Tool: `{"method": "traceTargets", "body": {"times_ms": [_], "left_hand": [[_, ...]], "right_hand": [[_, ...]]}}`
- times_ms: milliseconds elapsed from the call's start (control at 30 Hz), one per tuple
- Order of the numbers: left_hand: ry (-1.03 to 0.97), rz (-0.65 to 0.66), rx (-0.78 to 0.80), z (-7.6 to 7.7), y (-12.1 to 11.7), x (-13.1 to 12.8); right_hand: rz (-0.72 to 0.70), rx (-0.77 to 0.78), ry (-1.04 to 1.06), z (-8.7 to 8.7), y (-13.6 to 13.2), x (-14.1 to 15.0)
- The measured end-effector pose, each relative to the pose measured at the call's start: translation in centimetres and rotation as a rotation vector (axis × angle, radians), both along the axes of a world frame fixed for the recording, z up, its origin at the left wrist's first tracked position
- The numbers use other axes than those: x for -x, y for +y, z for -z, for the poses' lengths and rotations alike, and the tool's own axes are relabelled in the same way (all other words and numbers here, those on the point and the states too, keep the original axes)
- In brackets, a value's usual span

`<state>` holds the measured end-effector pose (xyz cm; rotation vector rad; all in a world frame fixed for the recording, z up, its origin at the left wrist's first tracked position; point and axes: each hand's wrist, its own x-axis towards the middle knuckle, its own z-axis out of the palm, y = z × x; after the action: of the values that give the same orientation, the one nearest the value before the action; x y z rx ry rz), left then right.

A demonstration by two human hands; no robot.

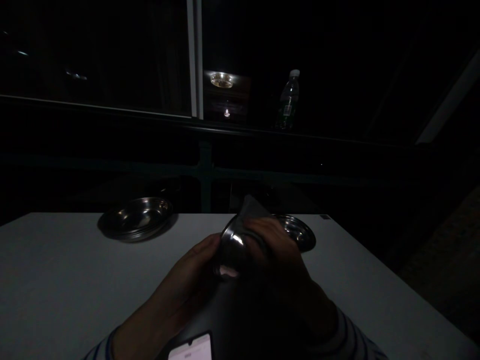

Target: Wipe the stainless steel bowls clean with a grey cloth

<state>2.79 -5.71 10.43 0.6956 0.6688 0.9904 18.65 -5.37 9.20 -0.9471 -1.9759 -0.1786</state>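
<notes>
Held up over the white table [67, 290] is a shiny stainless steel plate [229, 250], tilted steeply. My left hand [187, 280] grips its left edge, thumb along the rim; the other fingers are in shadow. My right hand [277, 250] is closed on a grey cloth [253, 207] and presses it against the plate's right side; this hand is slightly blurred. Behind the right hand, another steel plate [302, 234] lies near the table's far edge, partly covered. A stack of steel plates [137, 220] stands at the far left.
At the near edge, below my hands, a phone [193, 349] with a lit screen lies partly out of view. A clear bottle with a white cap [288, 102] stands on the ledge by the dark window [197, 60]. The room is very dim.
</notes>
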Motion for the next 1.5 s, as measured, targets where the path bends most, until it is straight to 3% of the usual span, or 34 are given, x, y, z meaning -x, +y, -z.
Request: {"method": "traceTargets", "body": {"times_ms": [133, 333, 400, 567, 767, 967, 1167, 1300, 1367, 1500], "left_hand": [[-0.036, -0.138, 0.124, -0.4, 0.1, 0.0], [-0.025, -0.099, 0.128, 0.2, 0.1, -0.1], [-0.010, -0.130, 0.096, 0.3, 0.1, -0.1], [0.018, -0.162, 0.077, 0.5, 0.3, 0.1], [0.038, -0.163, 0.091, 0.6, 0.3, 0.1], [0.016, -0.250, 0.027, 0.8, 0.5, 0.2], [0.025, -0.199, 0.054, 0.9, 0.4, 0.3], [0.048, -0.273, -0.002, 0.9, 0.3, 0.2], [0.061, -0.282, -0.019, 0.9, 0.3, 0.2], [0.129, -0.239, -0.014, 0.9, 0.3, 0.1]], "right_hand": [[-0.072, -0.041, -0.257, 0.5, -0.3, 0.8], [0.158, -0.024, 0.014, 0.6, 0.6, 0.2], [0.188, -0.079, -0.015, 0.8, 0.1, 0.8], [0.100, -0.266, -0.247, 1.6, -0.7, 2.1], [0.275, -0.035, 0.138, 1.2, 0.5, 0.6], [0.123, -0.304, -0.189, 2.0, -0.9, 2.1], [0.270, -0.078, 0.174, 1.5, 0.5, 1.0], [0.149, -0.282, -0.096, 1.5, -0.7, 1.7], [0.085, -0.304, -0.182, 1.7, -0.9, 2.0], [0.193, -0.160, 0.079, 1.6, 0.3, 1.1]]}}
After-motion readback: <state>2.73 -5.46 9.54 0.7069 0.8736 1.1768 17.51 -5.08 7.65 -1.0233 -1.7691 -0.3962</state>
